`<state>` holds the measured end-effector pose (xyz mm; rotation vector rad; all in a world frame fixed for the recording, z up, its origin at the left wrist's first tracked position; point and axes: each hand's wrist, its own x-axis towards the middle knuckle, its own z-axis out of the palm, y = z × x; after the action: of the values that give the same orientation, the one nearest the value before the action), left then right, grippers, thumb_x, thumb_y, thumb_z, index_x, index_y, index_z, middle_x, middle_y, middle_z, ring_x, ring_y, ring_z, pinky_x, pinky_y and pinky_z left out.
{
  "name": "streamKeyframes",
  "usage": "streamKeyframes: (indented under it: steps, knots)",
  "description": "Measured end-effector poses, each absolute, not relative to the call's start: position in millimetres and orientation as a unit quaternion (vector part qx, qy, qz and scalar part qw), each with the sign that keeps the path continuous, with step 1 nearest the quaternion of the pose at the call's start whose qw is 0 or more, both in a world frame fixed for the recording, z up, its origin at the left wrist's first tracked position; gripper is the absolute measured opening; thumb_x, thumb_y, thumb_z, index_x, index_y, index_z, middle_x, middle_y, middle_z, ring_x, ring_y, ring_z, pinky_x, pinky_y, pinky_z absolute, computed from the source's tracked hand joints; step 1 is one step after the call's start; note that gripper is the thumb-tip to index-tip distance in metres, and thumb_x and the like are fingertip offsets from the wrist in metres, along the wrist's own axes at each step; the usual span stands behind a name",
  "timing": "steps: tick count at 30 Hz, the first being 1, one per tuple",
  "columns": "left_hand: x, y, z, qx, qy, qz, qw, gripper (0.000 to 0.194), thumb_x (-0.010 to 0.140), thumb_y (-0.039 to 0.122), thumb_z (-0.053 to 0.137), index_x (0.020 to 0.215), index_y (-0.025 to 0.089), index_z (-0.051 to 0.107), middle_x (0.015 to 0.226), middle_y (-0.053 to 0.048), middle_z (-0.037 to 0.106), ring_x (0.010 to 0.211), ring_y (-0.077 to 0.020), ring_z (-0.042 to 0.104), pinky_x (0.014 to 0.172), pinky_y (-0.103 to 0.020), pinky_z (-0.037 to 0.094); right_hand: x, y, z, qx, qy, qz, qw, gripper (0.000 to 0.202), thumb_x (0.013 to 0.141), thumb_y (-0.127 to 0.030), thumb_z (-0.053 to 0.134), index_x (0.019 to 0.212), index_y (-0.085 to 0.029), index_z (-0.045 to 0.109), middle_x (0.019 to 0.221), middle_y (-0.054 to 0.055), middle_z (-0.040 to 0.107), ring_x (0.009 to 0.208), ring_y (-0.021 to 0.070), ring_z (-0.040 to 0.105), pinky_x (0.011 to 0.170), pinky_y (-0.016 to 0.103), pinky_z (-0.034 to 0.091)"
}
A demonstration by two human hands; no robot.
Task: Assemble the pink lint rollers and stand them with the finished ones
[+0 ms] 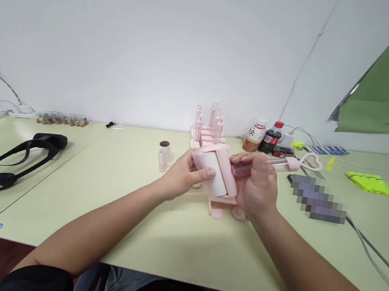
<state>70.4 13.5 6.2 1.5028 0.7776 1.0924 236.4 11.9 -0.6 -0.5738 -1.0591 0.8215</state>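
Observation:
A lint roller is held up over the table between my two hands. Its white roll (215, 172) shows inside a pale pink cover (229, 172). My left hand (184, 174) grips the cover's left side, its thumb pressed on the white roll. The clear pink handle (279, 164), ending in a heart-shaped loop (312, 161), passes through my closed right hand (259, 184). Below and behind lie several more pink pieces (221, 205), partly hidden by my hands. Upright clear handles (218, 130) stand at the back of this group.
Left of the group stands a roll with a cardboard core (165, 146). Two drink bottles (270, 138) are near the wall. A phone (316, 199) with cables lies right, beyond it neon yellow cloth (370, 182). A black strapped frame (14, 164) lies far left.

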Motion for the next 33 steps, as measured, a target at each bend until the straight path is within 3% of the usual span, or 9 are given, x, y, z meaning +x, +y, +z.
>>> streamKeyframes:
  steps: [5,12,16,33]
  knots:
    - [49.5,14.5,6.8,0.636,0.352,0.483,0.489,0.062,0.072,0.054,0.073,0.118,0.021,0.047,0.105,-0.007,0.063,0.088,-0.0208,0.063,0.070,-0.031,0.050,264.0,4.0,18.6,-0.227,-0.455,0.378,0.773,0.041,0.079,-0.063,0.064,0.066,-0.025,0.057,0.068,-0.001,0.058,0.071,0.0174,0.061,0.077,0.035,0.052]
    - [25.4,8.6,-19.2,0.877,0.439,0.148,0.128,0.062,0.074,0.056,0.069,0.125,0.024,0.055,0.118,-0.011,0.060,0.106,-0.0308,0.057,0.089,-0.044,0.046,299.1,13.7,12.9,-0.223,-0.388,0.370,0.814,0.041,0.080,-0.060,0.065,0.061,-0.025,0.060,0.065,-0.001,0.059,0.067,0.0157,0.060,0.077,0.033,0.053]
    - [41.7,7.5,-41.9,0.905,0.413,0.098,0.029,0.051,0.078,0.051,0.066,0.120,0.023,0.057,0.111,-0.011,0.061,0.101,-0.0308,0.055,0.086,-0.044,0.045,292.7,17.7,-2.4,-0.242,-0.389,0.392,0.798,0.041,0.080,-0.060,0.065,0.064,-0.023,0.061,0.065,-0.002,0.062,0.066,0.0148,0.063,0.069,0.030,0.053]
    - [47.5,36.1,-56.5,0.914,0.391,0.102,-0.032,0.051,0.082,0.049,0.059,0.124,0.021,0.056,0.112,-0.011,0.059,0.101,-0.0298,0.052,0.087,-0.043,0.039,274.2,9.2,-16.0,-0.311,-0.390,0.446,0.743,0.039,0.077,-0.056,0.070,0.067,-0.019,0.060,0.066,-0.001,0.065,0.061,0.0122,0.062,0.061,0.024,0.052]
